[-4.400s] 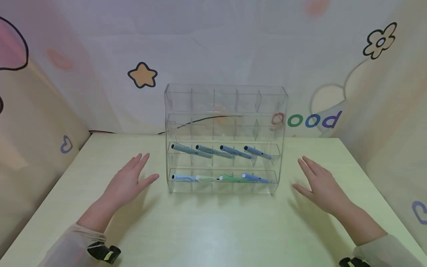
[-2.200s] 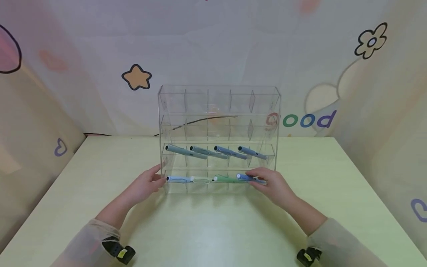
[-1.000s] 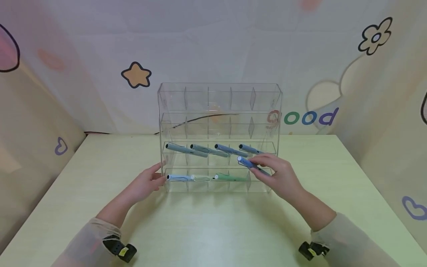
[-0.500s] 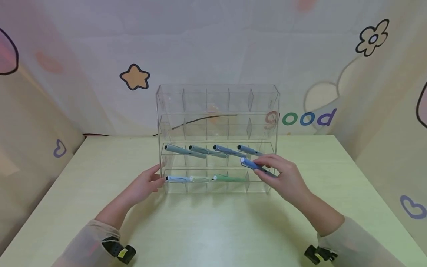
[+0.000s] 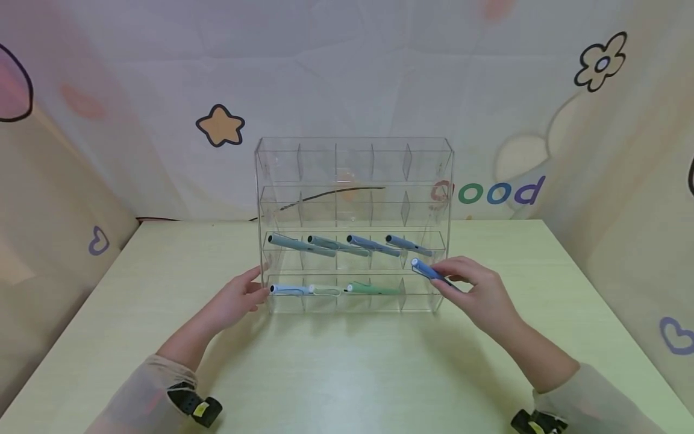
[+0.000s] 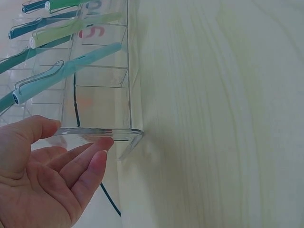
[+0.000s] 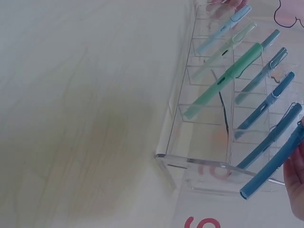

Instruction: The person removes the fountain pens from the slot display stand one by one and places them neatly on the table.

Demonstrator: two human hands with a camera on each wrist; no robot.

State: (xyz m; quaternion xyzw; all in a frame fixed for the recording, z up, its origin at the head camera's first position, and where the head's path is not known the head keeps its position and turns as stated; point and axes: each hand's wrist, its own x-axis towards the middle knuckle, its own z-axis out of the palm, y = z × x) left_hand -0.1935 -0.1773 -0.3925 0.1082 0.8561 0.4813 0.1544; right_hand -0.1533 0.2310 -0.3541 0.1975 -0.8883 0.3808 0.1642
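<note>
A clear acrylic pen rack (image 5: pixel 355 208) with tiers of divided slots stands upright on the table. My left hand (image 5: pixel 238 298) holds its left side panel, thumb at the front edge and fingers along the outer face, as the left wrist view shows. My right hand (image 5: pixel 482 295) pinches a blue pen (image 5: pixel 425 269) between thumb and fingers, tilted in front of the rack's lower right corner. On the bottom tier lie a light blue pen (image 5: pixel 290 290), a pale green pen (image 5: pixel 325 290) and a green pen (image 5: pixel 374 289). Several blue and teal pens, such as this blue one (image 5: pixel 374 245), fill the tier above.
The rack's two upper tiers hold no pens. A pale wooden table (image 5: pixel 347 367) extends in front and to both sides. Behind the rack hangs a printed cloth (image 5: pixel 347 78), and cloth walls flank the table. A black wrist camera (image 5: pixel 197 407) sits on the left sleeve.
From reaching beside the rack, my left hand came to its side panel and stayed. My right hand took the blue pen off the bottom tier, lifted it and drew it rightward.
</note>
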